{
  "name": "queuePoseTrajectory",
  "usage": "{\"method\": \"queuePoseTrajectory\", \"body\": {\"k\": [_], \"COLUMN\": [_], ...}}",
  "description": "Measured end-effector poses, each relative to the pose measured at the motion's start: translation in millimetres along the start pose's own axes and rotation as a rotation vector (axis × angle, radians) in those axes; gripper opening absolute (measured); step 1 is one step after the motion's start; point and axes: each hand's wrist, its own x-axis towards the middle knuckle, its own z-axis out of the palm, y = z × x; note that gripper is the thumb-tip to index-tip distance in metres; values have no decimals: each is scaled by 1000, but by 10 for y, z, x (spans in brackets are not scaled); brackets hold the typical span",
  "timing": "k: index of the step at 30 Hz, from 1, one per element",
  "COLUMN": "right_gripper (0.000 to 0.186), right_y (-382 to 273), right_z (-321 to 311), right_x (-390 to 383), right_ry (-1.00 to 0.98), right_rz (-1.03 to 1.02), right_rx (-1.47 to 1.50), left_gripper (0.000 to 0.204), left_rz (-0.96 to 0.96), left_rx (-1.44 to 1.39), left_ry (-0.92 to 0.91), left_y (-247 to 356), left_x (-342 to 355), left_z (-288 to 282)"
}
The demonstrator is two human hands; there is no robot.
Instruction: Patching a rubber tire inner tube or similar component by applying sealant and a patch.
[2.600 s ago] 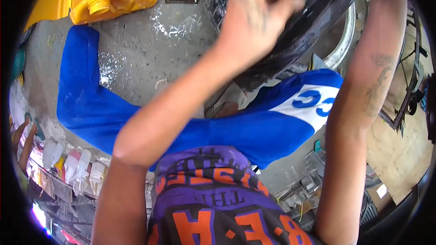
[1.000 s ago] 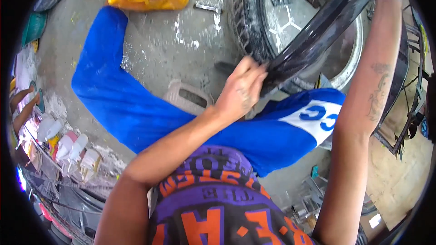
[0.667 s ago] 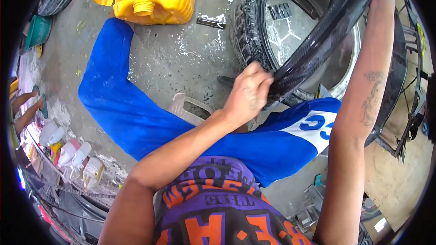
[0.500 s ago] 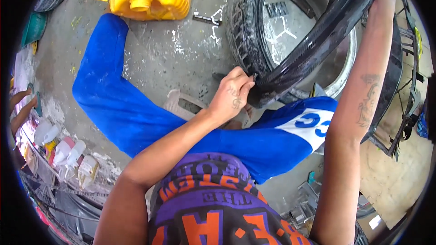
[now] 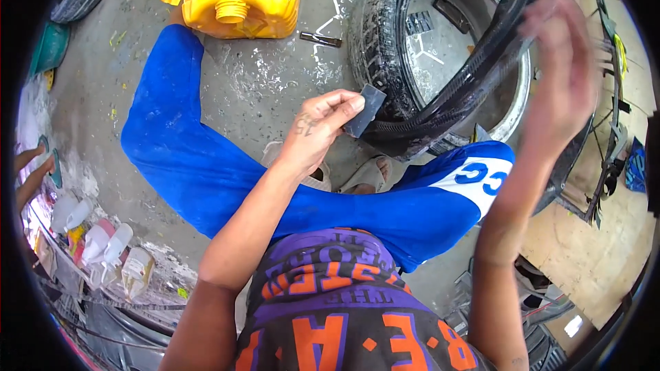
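My left hand (image 5: 320,124) pinches a small dark grey piece of sandpaper (image 5: 364,111) between thumb and fingers, in front of the tyre. Blurred by motion, my right hand (image 5: 564,75) is beside the upper part of a long, curved black plastic panel (image 5: 474,72); its fingers are smeared, and whether it touches the panel is unclear. The panel slants across a tyre (image 5: 378,48) lying on the floor, its lower end close to my knee. White dust marks the tyre's tread and rim.
A cut-open yellow jerrycan (image 5: 275,17) stands ahead on the left, with a small black block (image 5: 320,39) near it on the floor. Several bottles (image 5: 110,244) are at the far left. Black frame parts (image 5: 605,158) lie on the right beside a tan board (image 5: 598,261).
My left hand has drawn back left from the panel's lower end, showing the sandpaper. My right hand has come down from the panel's top. The panel has shifted slightly.
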Motion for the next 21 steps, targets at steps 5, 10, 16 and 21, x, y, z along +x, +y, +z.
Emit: {"method": "queuePoseTrajectory", "body": {"k": [5,10,16,21], "right_gripper": [37,31,24,31], "right_y": [-289,-235,-97,-15], "right_z": [431,583,587,611], "right_x": [-1620,-1930,-2028,-2086], "right_ry": [-348,-224,-260,-213], "right_rz": [885,1123,1099,1165], "right_rx": [562,687,769,946], "left_gripper": [14,14,16,17], "left_rz": [108,201,296,310], "left_rx": [-168,12,351,293], "left_ry": [-45,60,133,152], "left_y": [60,52,71,33], "left_x": [-86,-172,-200,-152], "left_z": [43,95,33,24]}}
